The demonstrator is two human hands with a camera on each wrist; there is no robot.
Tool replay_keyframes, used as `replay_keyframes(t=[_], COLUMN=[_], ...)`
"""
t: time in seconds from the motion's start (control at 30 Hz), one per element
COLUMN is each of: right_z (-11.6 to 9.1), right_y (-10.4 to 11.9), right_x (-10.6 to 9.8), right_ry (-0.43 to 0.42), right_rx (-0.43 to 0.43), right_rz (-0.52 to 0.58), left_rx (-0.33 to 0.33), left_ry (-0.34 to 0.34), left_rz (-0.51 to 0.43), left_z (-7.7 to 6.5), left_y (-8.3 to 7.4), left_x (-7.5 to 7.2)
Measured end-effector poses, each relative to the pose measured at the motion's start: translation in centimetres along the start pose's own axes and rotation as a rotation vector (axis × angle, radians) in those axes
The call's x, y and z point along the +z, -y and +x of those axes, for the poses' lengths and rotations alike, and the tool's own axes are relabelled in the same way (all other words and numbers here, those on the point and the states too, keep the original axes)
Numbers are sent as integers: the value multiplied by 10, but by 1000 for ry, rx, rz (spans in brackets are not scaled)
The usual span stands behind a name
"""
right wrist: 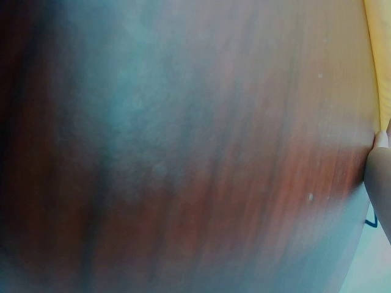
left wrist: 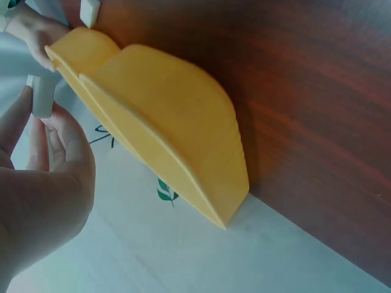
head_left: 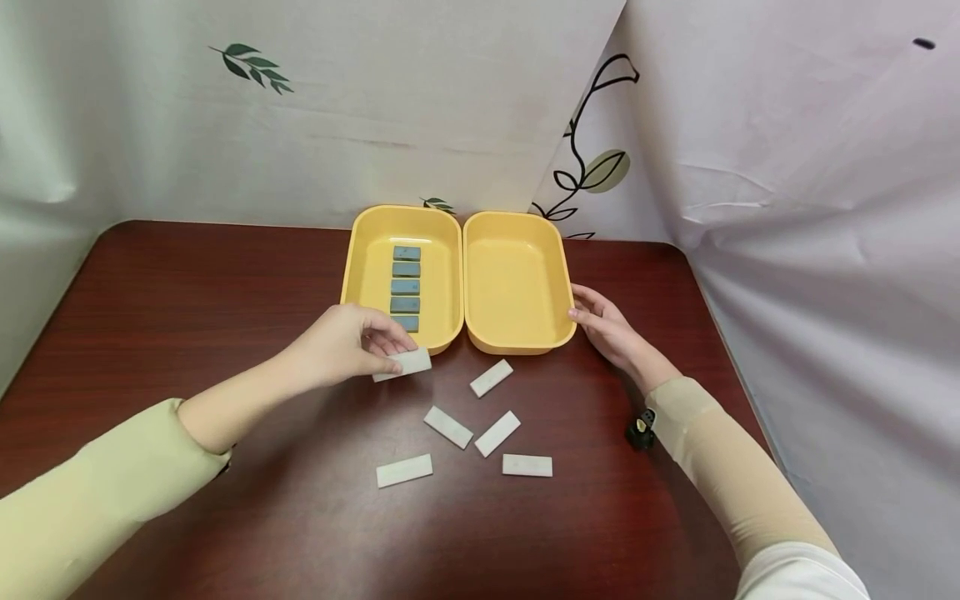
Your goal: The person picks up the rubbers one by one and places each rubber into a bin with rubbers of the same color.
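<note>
One whitish rectangular block (head_left: 416,361) is being pinched by L hand (head_left: 347,343); R hand (head_left: 609,333) is resting unclenched against yellow rounded plastic bin (head_left: 517,279); prob. worth holding block level.

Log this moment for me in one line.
left hand: pinches white block; right hand: touches right tray; left tray: five grey blocks showing; table: five white blocks

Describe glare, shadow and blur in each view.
Head: mostly sharp, with a soft shadow on the table below the left hand; left wrist: bluish cast, a shadow beside the yellow container; right wrist: the table's grain smeared, pale glare towards upper left.
</note>
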State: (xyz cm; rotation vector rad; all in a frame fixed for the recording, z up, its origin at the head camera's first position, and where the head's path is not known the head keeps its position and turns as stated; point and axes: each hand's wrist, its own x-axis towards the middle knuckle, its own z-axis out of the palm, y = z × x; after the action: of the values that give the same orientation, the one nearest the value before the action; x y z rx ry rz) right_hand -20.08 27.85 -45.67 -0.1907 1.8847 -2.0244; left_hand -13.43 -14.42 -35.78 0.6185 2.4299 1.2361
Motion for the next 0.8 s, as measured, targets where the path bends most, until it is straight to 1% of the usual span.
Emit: replay_keyframes(t=[0.17,0.5,0.63,0.8], right_z=[0,0,0,0], right_y=[0,-1,-1,-1], right_x=[1,1,0,1], right_ry=[-2,-8,-10,-8], right_rx=[-4,-8,-2,-3], right_rz=[7,23,13,8], left_rx=[8,-10,-8,-3], left_ry=[1,-9,-27,-51], left_rz=[16,31,8,-19], left_z=[16,51,65,82], left_y=[-3,-13,-18,-24], left_x=[-7,-28,-36,-42])
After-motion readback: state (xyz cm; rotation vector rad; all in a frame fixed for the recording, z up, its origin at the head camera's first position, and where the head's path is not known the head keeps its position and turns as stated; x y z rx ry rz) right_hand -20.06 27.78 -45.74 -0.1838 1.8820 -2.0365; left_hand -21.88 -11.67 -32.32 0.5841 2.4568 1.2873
